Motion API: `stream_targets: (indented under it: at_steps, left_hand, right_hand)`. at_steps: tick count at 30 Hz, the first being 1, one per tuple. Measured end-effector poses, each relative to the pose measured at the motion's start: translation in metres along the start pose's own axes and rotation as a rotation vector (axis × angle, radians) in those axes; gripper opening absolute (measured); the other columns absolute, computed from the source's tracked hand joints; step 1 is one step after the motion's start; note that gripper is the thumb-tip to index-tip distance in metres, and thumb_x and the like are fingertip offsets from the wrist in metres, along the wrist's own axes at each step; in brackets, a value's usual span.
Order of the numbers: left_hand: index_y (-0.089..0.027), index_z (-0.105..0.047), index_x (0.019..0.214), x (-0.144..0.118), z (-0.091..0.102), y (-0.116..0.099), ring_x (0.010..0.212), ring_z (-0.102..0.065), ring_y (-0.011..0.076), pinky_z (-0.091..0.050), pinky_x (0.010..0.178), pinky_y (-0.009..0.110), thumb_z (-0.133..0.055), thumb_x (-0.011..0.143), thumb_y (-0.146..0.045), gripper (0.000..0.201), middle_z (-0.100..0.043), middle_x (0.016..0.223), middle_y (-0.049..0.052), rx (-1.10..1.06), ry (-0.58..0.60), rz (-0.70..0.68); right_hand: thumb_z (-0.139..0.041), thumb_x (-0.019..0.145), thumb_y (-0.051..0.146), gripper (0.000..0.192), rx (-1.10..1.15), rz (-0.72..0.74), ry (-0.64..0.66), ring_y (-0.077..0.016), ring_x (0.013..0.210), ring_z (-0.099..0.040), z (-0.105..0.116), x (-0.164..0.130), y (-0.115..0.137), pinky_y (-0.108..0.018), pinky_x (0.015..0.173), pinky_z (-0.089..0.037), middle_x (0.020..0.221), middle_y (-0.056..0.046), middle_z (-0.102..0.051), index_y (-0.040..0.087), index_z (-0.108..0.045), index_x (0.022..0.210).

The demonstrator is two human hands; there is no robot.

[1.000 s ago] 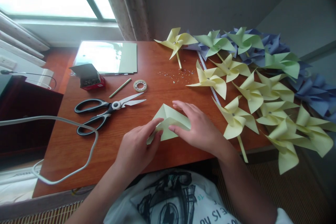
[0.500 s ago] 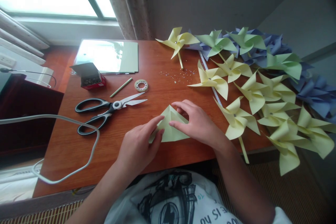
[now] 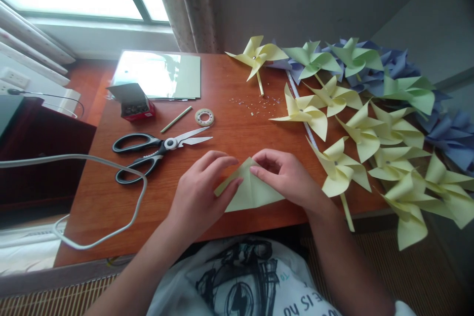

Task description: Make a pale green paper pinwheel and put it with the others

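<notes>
A pale yellow-green sheet of paper point(image 3: 252, 192), folded to a triangle with creases, lies at the front of the table with its tip pointing away from me. My right hand point(image 3: 285, 175) pinches the sheet near that tip, thumb on top and fingers behind. Around the left slanting edge is my left hand point(image 3: 207, 182), its thumb and fingers spread apart; whether the thumb touches the paper I cannot tell. Left of the hands rest black-handled scissors point(image 3: 163, 148), blades partly apart. Behind them are a thin green paper stick point(image 3: 177, 119) and a tape roll point(image 3: 204, 117).
Finished yellow pinwheels point(image 3: 340, 167), green pinwheels point(image 3: 313, 58) and blue pinwheels point(image 3: 454, 138) crowd the right side. A small red box point(image 3: 138, 111) stands with its lid up, near a stack of paper point(image 3: 189, 76). A white cable point(image 3: 138, 202) loops over the left edge. Tiny bits point(image 3: 255, 106) are scattered mid-table.
My left hand's fingers have spread and drawn away from the paper's edge. The right hand still pinches near the tip. The whole view has shifted slightly.
</notes>
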State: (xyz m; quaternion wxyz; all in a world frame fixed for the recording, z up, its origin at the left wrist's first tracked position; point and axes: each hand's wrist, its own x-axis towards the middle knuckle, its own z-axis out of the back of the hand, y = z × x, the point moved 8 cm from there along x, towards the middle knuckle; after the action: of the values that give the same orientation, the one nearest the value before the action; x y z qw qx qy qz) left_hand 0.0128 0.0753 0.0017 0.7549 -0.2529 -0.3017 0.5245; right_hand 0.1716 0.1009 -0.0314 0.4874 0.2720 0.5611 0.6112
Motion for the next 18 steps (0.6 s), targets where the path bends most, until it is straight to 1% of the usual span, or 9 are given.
stream_targets:
  at_steps: [2,5,7,12,15,18]
  left_hand:
    - [-0.017,-0.066,0.109,0.005,-0.003,0.001,0.085,-0.065,0.0158,-0.052,0.077,0.027,-0.066,0.091,-0.026,0.02,-0.07,0.1,0.005,-0.119,0.06,0.035]
    - [-0.016,-0.069,0.094,0.008,-0.012,0.004,0.07,-0.062,0.0116,-0.05,0.066,0.022,-0.064,0.093,-0.027,0.012,-0.069,0.08,0.001,-0.309,0.187,0.116]
    - [-0.015,-0.07,0.087,0.009,-0.017,0.007,0.064,-0.059,0.0101,-0.047,0.06,0.02,-0.064,0.093,-0.027,0.014,-0.068,0.073,0.0,-0.41,0.238,0.173]
    - [-0.014,-0.072,0.087,0.006,-0.026,0.02,0.065,-0.057,0.0097,-0.046,0.058,0.018,-0.067,0.091,-0.03,0.018,-0.068,0.073,0.0,-0.541,0.261,0.283]
    - [-0.013,-0.072,0.087,0.005,-0.029,0.023,0.064,-0.056,0.01,-0.044,0.057,0.018,-0.068,0.089,-0.03,0.018,-0.067,0.072,0.001,-0.555,0.265,0.301]
    - [-0.013,-0.072,0.086,0.005,-0.03,0.023,0.064,-0.054,0.01,-0.043,0.056,0.018,-0.067,0.09,-0.032,0.02,-0.066,0.071,0.001,-0.555,0.275,0.301]
  right_hand:
    - [-0.065,0.092,0.029,0.01,-0.001,-0.009,0.019,-0.0146,0.076,-0.064,-0.002,-0.003,0.002,-0.025,0.068,-0.05,0.085,0.001,-0.071,0.02,-0.07,0.092]
    - [-0.066,0.092,0.03,0.012,0.009,-0.019,0.032,-0.0148,0.077,-0.065,-0.003,-0.006,0.004,-0.024,0.069,-0.051,0.086,0.0,-0.072,0.02,-0.071,0.091]
    - [-0.066,0.092,0.031,0.012,0.0,-0.02,0.028,-0.0147,0.077,-0.066,-0.003,-0.007,0.005,-0.024,0.068,-0.051,0.085,0.0,-0.073,0.02,-0.071,0.09]
    - [-0.065,0.092,0.027,0.01,-0.091,0.022,-0.012,-0.0136,0.078,-0.067,-0.002,-0.006,0.01,-0.022,0.068,-0.05,0.085,0.001,-0.073,0.02,-0.071,0.089]
    - [-0.066,0.091,0.024,0.007,-0.123,0.039,-0.046,-0.0126,0.077,-0.067,0.0,-0.006,0.011,-0.021,0.067,-0.049,0.085,0.001,-0.073,0.02,-0.071,0.088]
    - [-0.065,0.091,0.024,0.008,-0.133,0.032,-0.05,-0.0121,0.075,-0.067,0.001,-0.007,0.011,-0.02,0.065,-0.048,0.084,0.001,-0.074,0.02,-0.071,0.088]
